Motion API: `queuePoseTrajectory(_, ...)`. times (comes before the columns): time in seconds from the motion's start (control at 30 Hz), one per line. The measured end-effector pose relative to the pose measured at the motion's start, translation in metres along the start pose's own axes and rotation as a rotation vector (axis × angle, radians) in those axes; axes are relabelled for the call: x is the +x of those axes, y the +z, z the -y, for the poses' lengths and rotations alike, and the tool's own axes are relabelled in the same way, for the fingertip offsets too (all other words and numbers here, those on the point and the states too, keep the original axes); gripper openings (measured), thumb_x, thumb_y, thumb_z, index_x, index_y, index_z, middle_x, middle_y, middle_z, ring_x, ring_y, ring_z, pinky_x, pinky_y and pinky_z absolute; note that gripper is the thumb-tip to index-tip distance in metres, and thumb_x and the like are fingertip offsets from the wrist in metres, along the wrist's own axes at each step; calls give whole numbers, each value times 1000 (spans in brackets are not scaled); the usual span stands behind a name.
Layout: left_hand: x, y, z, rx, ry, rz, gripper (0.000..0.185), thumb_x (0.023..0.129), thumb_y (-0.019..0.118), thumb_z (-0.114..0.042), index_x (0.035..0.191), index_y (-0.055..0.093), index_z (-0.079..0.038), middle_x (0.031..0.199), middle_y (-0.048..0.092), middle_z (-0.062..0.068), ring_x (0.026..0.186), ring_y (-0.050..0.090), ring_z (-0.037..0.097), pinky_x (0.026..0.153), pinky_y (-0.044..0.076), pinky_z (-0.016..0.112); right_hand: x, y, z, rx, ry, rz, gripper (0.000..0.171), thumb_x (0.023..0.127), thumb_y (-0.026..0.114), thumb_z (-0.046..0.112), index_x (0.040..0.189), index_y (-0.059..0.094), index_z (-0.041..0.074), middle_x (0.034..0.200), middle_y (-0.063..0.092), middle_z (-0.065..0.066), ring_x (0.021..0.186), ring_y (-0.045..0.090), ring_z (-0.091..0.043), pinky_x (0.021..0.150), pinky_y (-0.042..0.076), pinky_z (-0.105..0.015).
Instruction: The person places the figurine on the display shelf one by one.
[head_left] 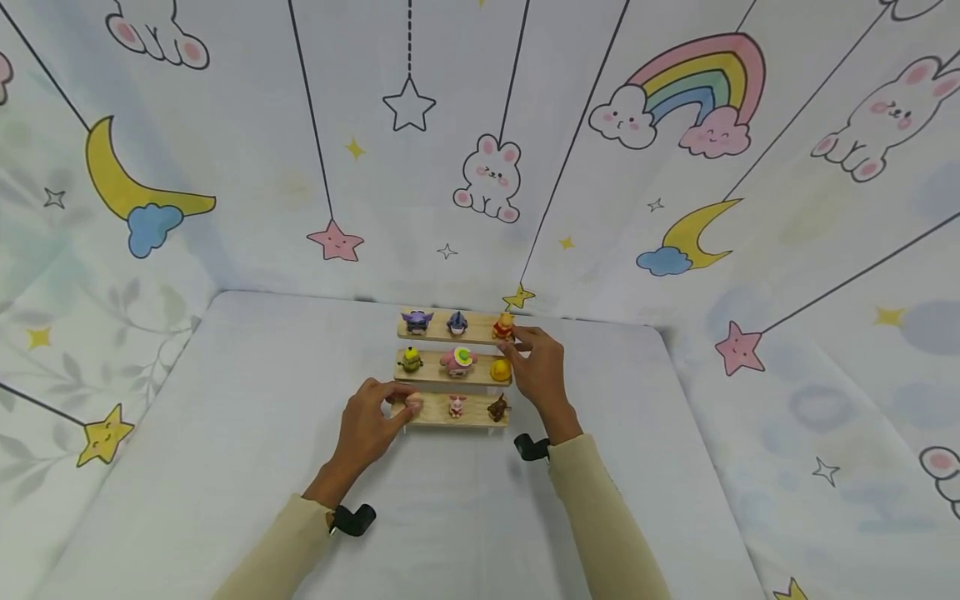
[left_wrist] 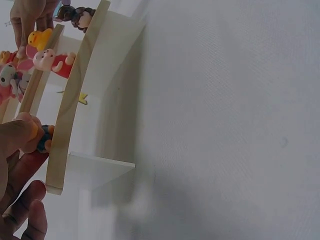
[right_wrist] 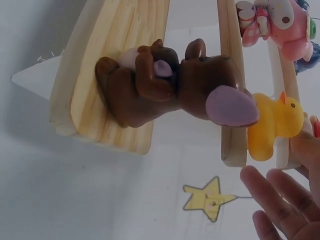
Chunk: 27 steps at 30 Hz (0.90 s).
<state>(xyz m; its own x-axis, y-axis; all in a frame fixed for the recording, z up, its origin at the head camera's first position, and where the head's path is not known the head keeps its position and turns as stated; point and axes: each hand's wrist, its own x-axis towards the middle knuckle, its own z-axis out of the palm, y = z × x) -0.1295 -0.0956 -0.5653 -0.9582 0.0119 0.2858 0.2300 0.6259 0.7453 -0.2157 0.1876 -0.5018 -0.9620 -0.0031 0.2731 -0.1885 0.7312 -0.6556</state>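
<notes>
Stand: a three-step wooden display shelf (head_left: 431,372) sits on the white cloth-covered table (head_left: 225,433), near the back wall.
Left hand: the left hand (head_left: 372,422) pinches a small figure (head_left: 414,406) at the left end of the lowest step; the left wrist view shows the figure (left_wrist: 44,138) caught between the fingertips and touching the board edge.
Right hand: the right hand (head_left: 538,367) reaches to the right end of the top step, its fingertips at the red-and-yellow bear figure (head_left: 503,327); whether they grip it cannot be told.
Top step: purple figure (head_left: 417,320), blue figure (head_left: 457,322), then the bear.
Middle step: yellow-and-dark figure (head_left: 409,359), pink figure with green hat (head_left: 458,361), yellow duck (head_left: 499,369) just beside the right hand.
Lowest step: pink piglet figure (head_left: 457,406), brown figure (head_left: 497,407) on the right.
Surround: printed backdrop (head_left: 480,150) of stars, moons, rabbits and a rainbow.
</notes>
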Motion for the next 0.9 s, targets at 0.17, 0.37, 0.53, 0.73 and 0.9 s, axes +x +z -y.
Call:
queuePoseTrajectory(0.17, 1, -1, 1, -5, 7, -9, 31, 88, 90, -30, 115, 82, -18, 94, 75, -1, 89, 63, 26, 70, 40, 31, 2, -2, 4, -1, -14, -4, 51, 99, 75, 36, 139, 69, 5, 133, 73, -14, 111, 77, -30, 105, 56, -52)
queuePoseTrajectory(0.37, 0, 0, 2, 0, 10, -5, 32, 88, 90, -31, 115, 81, -17, 94, 76, -1, 89, 62, 25, 70, 40, 30, -1, -1, 4, -5, 11, 2, 51, 99, 76, 36, 140, 68, 7, 132, 75, -13, 122, 72, -32, 107, 55, -52)
queuePoseTrajectory(0.53, -3, 3, 3, 13, 20, -11, 33, 87, 90, -29, 115, 81, -16, 95, 77, -2, 87, 60, 23, 69, 40, 30, -6, 0, 1, 4, 6, -7, 50, 99, 77, 35, 139, 69, 6, 130, 76, -15, 123, 71, -34, 107, 55, -53)
queuePoseTrajectory(0.73, -7, 7, 4, 39, 30, -14, 35, 86, 91, -27, 117, 81, -17, 95, 76, -2, 87, 59, 21, 68, 41, 29, -8, -1, -2, 3, 7, -6, 49, 98, 77, 34, 139, 70, 7, 129, 76, -14, 124, 71, -34, 108, 54, -53)
queuePoseTrajectory(0.9, -6, 5, 2, 57, 23, -14, 39, 84, 93, -24, 121, 80, -18, 97, 77, -1, 87, 58, 19, 69, 42, 29, -4, 0, -2, -7, -8, -6, 50, 99, 76, 36, 139, 69, 7, 132, 75, -15, 126, 70, -34, 108, 54, -52)
